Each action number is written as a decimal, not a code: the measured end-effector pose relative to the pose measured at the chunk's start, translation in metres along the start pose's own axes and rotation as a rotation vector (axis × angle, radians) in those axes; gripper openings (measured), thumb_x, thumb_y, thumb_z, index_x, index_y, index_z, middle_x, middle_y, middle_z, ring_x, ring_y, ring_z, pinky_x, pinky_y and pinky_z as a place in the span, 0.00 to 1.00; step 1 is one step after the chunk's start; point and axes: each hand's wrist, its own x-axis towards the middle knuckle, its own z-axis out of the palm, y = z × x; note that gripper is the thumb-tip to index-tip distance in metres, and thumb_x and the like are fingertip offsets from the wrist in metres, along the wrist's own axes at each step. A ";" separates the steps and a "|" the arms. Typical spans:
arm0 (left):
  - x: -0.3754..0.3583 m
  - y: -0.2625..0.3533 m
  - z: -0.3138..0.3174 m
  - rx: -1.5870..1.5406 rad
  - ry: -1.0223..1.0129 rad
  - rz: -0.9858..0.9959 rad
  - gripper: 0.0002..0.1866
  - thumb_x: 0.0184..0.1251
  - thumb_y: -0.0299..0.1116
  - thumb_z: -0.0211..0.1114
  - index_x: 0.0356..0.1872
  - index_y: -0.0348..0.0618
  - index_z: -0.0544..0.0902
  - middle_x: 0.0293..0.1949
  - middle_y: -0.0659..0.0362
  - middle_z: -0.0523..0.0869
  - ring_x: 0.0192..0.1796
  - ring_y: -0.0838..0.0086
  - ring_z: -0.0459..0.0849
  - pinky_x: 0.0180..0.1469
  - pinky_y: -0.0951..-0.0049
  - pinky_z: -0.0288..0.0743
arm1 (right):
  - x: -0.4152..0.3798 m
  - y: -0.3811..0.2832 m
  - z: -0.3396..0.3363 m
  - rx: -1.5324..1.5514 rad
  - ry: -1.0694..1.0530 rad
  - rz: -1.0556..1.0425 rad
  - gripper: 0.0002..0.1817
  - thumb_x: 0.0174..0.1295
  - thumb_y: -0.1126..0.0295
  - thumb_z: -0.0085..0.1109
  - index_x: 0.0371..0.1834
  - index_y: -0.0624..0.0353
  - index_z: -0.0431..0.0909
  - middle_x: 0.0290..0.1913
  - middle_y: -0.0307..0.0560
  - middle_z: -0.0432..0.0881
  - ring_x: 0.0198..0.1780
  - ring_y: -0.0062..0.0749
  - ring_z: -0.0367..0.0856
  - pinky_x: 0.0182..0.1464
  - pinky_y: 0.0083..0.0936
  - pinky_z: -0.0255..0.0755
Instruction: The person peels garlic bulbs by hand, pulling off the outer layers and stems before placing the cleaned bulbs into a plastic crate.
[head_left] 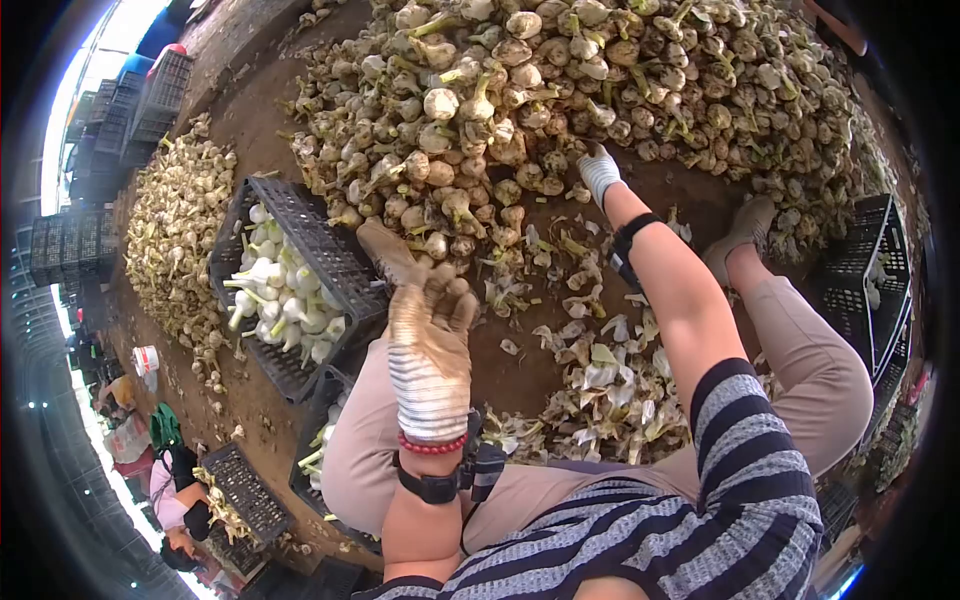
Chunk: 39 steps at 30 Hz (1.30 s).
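My left hand [432,325], in a stained white knit glove, is raised over my bent leg with its palm up and fingers loosely apart; nothing lies in it. My right hand [599,172], gloved too, reaches forward to the near edge of a big heap of unpeeled garlic bulbs [520,75]. Its fingertips are against the bulbs, and whether they grip one cannot be made out. Peeled-off garlic skins [620,390] lie on the dirt between my legs. Left of my left hand, a black crate [320,240] holds cleaned white garlic [285,285].
A second black crate [320,415] is partly hidden beside my left leg. More black crates [868,285] stand at the right. Another garlic pile [175,230] lies at the far left, near stacked crates [160,100]. People [172,490] sit by a crate [245,490] at the lower left.
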 end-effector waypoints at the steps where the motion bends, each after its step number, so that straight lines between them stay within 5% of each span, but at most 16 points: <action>1: 0.002 -0.004 -0.001 0.051 -0.022 -0.012 0.14 0.71 0.37 0.61 0.51 0.40 0.78 0.46 0.57 0.83 0.46 0.69 0.82 0.52 0.71 0.79 | 0.002 -0.001 0.006 0.004 -0.005 0.004 0.31 0.64 0.61 0.59 0.69 0.58 0.64 0.55 0.57 0.81 0.52 0.47 0.80 0.54 0.30 0.72; 3: 0.012 -0.013 -0.021 0.066 -0.085 -0.021 0.17 0.71 0.37 0.61 0.55 0.39 0.77 0.48 0.56 0.83 0.48 0.68 0.82 0.54 0.70 0.79 | -0.001 -0.006 0.013 0.095 0.034 0.024 0.29 0.64 0.61 0.60 0.65 0.61 0.67 0.53 0.58 0.82 0.51 0.44 0.81 0.54 0.29 0.72; 4: 0.014 -0.016 -0.027 0.071 -0.151 -0.027 0.19 0.71 0.36 0.61 0.58 0.39 0.75 0.50 0.55 0.82 0.50 0.67 0.82 0.56 0.68 0.78 | 0.025 0.033 0.042 0.350 -0.079 -0.105 0.23 0.63 0.81 0.55 0.63 0.59 0.71 0.54 0.47 0.81 0.50 0.24 0.78 0.53 0.21 0.72; 5: 0.010 -0.019 -0.020 0.068 -0.155 -0.025 0.19 0.71 0.36 0.61 0.58 0.39 0.75 0.50 0.55 0.82 0.50 0.67 0.82 0.56 0.68 0.78 | -0.088 -0.055 -0.009 0.725 -0.132 -0.168 0.25 0.63 0.78 0.60 0.64 0.60 0.69 0.55 0.45 0.80 0.51 0.23 0.77 0.54 0.20 0.73; 6: 0.003 -0.023 -0.007 0.245 -0.122 0.042 0.19 0.71 0.37 0.62 0.58 0.40 0.76 0.52 0.55 0.81 0.51 0.68 0.81 0.57 0.67 0.77 | -0.121 -0.065 -0.013 1.103 -0.283 -0.171 0.27 0.62 0.74 0.64 0.65 0.61 0.69 0.55 0.46 0.79 0.53 0.26 0.77 0.55 0.20 0.72; 7: -0.005 -0.026 0.002 0.421 -0.081 0.111 0.19 0.70 0.37 0.62 0.57 0.41 0.77 0.53 0.55 0.80 0.53 0.68 0.80 0.59 0.66 0.75 | -0.184 -0.102 -0.041 0.715 -0.307 -0.256 0.31 0.61 0.71 0.66 0.67 0.61 0.66 0.56 0.46 0.78 0.55 0.29 0.76 0.57 0.24 0.72; 9: -0.012 -0.034 0.008 0.454 -0.161 0.080 0.30 0.68 0.33 0.65 0.69 0.38 0.66 0.64 0.49 0.71 0.66 0.68 0.71 0.67 0.67 0.68 | -0.254 -0.126 -0.057 0.561 -0.315 -0.406 0.39 0.57 0.71 0.69 0.71 0.57 0.60 0.56 0.46 0.77 0.57 0.30 0.74 0.58 0.26 0.71; 11: -0.012 -0.042 0.003 0.752 -0.380 0.432 0.31 0.65 0.29 0.67 0.68 0.38 0.66 0.62 0.51 0.73 0.62 0.72 0.74 0.64 0.71 0.70 | -0.291 -0.131 -0.062 0.445 -0.146 -0.706 0.38 0.56 0.75 0.66 0.70 0.60 0.60 0.55 0.47 0.77 0.52 0.26 0.76 0.54 0.23 0.73; 12: -0.011 -0.040 0.003 0.749 -0.377 0.449 0.31 0.65 0.29 0.67 0.68 0.38 0.66 0.62 0.51 0.73 0.62 0.72 0.74 0.64 0.71 0.70 | -0.307 -0.135 -0.070 0.447 -0.149 -0.723 0.38 0.56 0.75 0.66 0.70 0.60 0.60 0.55 0.47 0.77 0.52 0.26 0.76 0.54 0.23 0.73; 14: -0.013 -0.035 0.007 0.350 -0.400 0.117 0.30 0.63 0.25 0.68 0.66 0.38 0.68 0.59 0.55 0.76 0.57 0.75 0.76 0.59 0.76 0.73 | -0.334 -0.147 -0.095 0.517 -0.249 -0.610 0.36 0.57 0.76 0.64 0.71 0.61 0.60 0.56 0.46 0.77 0.53 0.26 0.75 0.55 0.24 0.71; 17: -0.026 -0.028 0.005 0.440 -0.483 0.245 0.28 0.63 0.21 0.67 0.64 0.39 0.70 0.56 0.57 0.77 0.54 0.77 0.77 0.56 0.78 0.75 | -0.353 -0.145 -0.134 0.800 -0.520 -0.404 0.34 0.66 0.60 0.61 0.71 0.65 0.61 0.58 0.44 0.75 0.56 0.27 0.73 0.59 0.24 0.68; 18: -0.032 -0.026 0.006 0.606 -0.491 0.331 0.28 0.62 0.19 0.66 0.64 0.40 0.70 0.57 0.57 0.77 0.56 0.76 0.77 0.58 0.77 0.74 | -0.341 -0.118 -0.129 0.806 -0.519 -0.575 0.37 0.67 0.50 0.58 0.71 0.65 0.62 0.60 0.43 0.75 0.59 0.26 0.72 0.62 0.23 0.65; 21: -0.041 -0.032 0.008 0.569 -0.638 0.378 0.29 0.61 0.16 0.64 0.64 0.40 0.70 0.58 0.57 0.77 0.58 0.75 0.76 0.60 0.77 0.73 | -0.355 -0.129 -0.138 0.976 -0.650 -0.543 0.36 0.68 0.48 0.56 0.71 0.64 0.64 0.63 0.42 0.75 0.61 0.24 0.71 0.64 0.22 0.63; 26: -0.048 -0.033 0.006 0.681 -0.687 0.526 0.31 0.57 0.14 0.63 0.64 0.40 0.70 0.59 0.57 0.76 0.61 0.74 0.75 0.64 0.73 0.71 | -0.382 -0.149 -0.136 0.895 -0.419 -0.539 0.23 0.69 0.59 0.60 0.61 0.61 0.74 0.49 0.36 0.82 0.49 0.17 0.76 0.53 0.17 0.70; 36: -0.064 -0.019 0.006 0.647 -0.716 0.293 0.28 0.59 0.18 0.62 0.63 0.39 0.72 0.57 0.59 0.78 0.57 0.76 0.77 0.63 0.74 0.71 | -0.394 -0.142 -0.159 0.570 -0.378 -0.751 0.19 0.72 0.62 0.54 0.59 0.62 0.75 0.41 0.33 0.81 0.39 0.15 0.70 0.43 0.19 0.69; 39: -0.056 -0.026 0.004 0.602 -0.706 0.314 0.28 0.62 0.24 0.62 0.65 0.39 0.70 0.53 0.58 0.80 0.52 0.74 0.80 0.58 0.73 0.74 | -0.392 -0.145 -0.163 0.523 -0.484 -0.560 0.16 0.71 0.67 0.52 0.57 0.63 0.76 0.40 0.35 0.80 0.39 0.17 0.71 0.44 0.20 0.70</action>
